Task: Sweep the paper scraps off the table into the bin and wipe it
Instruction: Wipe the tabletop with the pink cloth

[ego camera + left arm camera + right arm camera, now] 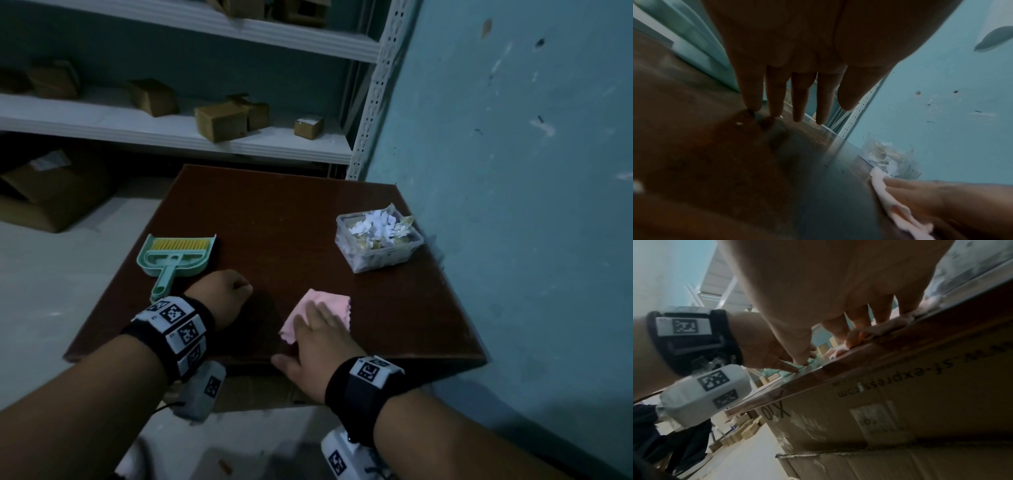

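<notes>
The right hand point(317, 337) is pressing flat, fingers straight, its grip wide on the pink cloth point(317, 313) at the desk's point(274, 212) near edge. The left hand point(797, 91), fingers straight, is touching the desk beside it. The bin point(378, 241), full of paper scraps point(375, 226), is sitting at the desk's far right; a wide wipe could knock it over.
</notes>
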`<action>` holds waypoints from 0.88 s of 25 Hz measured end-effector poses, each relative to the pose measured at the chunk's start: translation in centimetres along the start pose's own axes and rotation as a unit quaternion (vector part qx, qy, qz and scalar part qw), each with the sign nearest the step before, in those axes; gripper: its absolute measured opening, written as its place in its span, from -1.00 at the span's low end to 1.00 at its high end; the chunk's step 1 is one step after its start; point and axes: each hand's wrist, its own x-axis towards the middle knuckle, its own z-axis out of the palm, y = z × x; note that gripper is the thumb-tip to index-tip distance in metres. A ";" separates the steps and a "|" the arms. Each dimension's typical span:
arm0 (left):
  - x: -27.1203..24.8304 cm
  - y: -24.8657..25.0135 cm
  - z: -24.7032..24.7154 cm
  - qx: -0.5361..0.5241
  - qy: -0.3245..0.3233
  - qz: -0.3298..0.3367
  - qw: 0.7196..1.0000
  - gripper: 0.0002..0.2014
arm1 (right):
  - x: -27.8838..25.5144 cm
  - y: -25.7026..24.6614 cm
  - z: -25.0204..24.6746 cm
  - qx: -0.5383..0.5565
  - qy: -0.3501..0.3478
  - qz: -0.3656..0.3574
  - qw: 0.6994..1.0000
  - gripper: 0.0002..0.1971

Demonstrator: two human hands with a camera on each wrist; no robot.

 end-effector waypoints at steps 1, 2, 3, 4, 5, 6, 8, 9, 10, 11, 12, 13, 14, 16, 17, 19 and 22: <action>0.0 -0.1 -0.1 0.003 0.000 0.000 1.000 -0.74 | 0.2 -0.3 -0.1 0.001 -0.001 -0.010 1.000 -0.12; 0.0 -0.3 -0.2 0.006 0.000 0.001 1.000 -0.73 | 0.4 -0.5 -0.2 0.004 -0.003 -0.019 1.000 -0.12; 0.0 -0.3 -0.3 0.009 -0.001 0.001 1.000 -0.73 | 0.7 -0.6 -0.3 0.006 -0.006 -0.031 1.000 -0.12; 0.0 -0.3 -0.4 0.012 -0.003 0.001 1.000 -0.73 | 0.8 -0.7 -0.4 0.006 -0.012 -0.044 0.999 -0.12; 0.1 -0.4 -0.5 0.015 -0.005 0.001 1.000 -0.74 | 0.9 -0.8 -0.5 0.008 -0.019 -0.059 0.998 -0.12; 0.1 -0.4 -0.7 0.017 -0.007 0.003 1.000 -0.74 | 1.0 -0.9 -0.5 0.011 -0.025 -0.072 0.997 -0.12; 0.2 -0.5 -1.0 0.023 -0.009 0.012 1.000 -0.74 | 1.1 -1.0 -0.9 0.016 -0.026 -0.080 0.996 -0.14; 0.2 -0.6 -1.2 0.028 -0.006 0.019 0.999 -0.73 | 1.3 -1.0 -1.2 0.014 -0.017 -0.073 0.997 -0.16; 0.3 -0.8 -1.4 0.034 -0.002 0.028 0.999 -0.73 | 1.4 -0.8 -1.5 0.014 -0.009 -0.063 0.998 -0.16; 0.3 -0.9 -1.4 0.040 0.001 0.036 0.999 -0.72 | 1.6 -0.6 -1.9 0.016 -0.011 -0.054 0.998 -0.17; 0.4 -1.1 -1.5 0.049 0.000 0.042 0.998 -0.70 | 1.7 -0.4 -2.3 0.019 -0.021 -0.050 0.998 -0.16; 0.6 -1.3 -1.5 0.059 -0.006 0.044 0.997 -0.68 | 1.9 -0.3 -2.4 0.022 -0.036 -0.050 0.998 -0.17; 0.8 -1.5 -1.4 0.072 -0.014 0.043 0.996 -0.66 | 2.1 -0.2 -2.6 0.021 -0.050 -0.049 0.997 -0.18; 1.4 -2.0 -1.2 0.088 -0.032 0.034 0.995 -0.62 | 3.1 -0.1 -3.2 0.012 -0.068 -0.047 0.996 -0.22; 1.7 -2.1 -1.2 0.092 -0.042 0.031 0.994 -0.61 | 3.8 -0.1 -3.5 0.000 -0.076 -0.045 0.996 -0.24; 2.2 -2.2 -1.5 0.097 -0.060 0.030 0.993 -0.59 | 5.7 0.0 -4.2 -0.022 -0.094 -0.044 0.994 -0.27; 2.8 -2.1 -2.0 0.116 -0.071 0.038 0.990 -0.61 | 10.6 -0.5 -5.0 -0.036 -0.138 -0.012 0.990 -0.37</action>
